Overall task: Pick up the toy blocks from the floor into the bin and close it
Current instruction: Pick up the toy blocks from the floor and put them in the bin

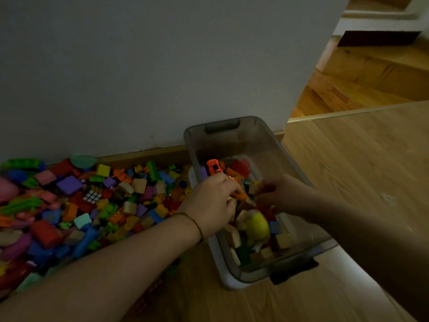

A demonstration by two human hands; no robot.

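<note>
Over the open grey bin [260,145] by the wall [162,66], the left hand [213,198] curls around an orange block [241,195], the blurred right hand [278,194] shows no discernible grip, and toy blocks [104,194] lie heaped on the floor [348,170] at left.

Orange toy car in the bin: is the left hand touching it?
Cannot tell. In the head view the orange toy car sits right above the left hand, outlines meeting, but depth is unclear.
</note>
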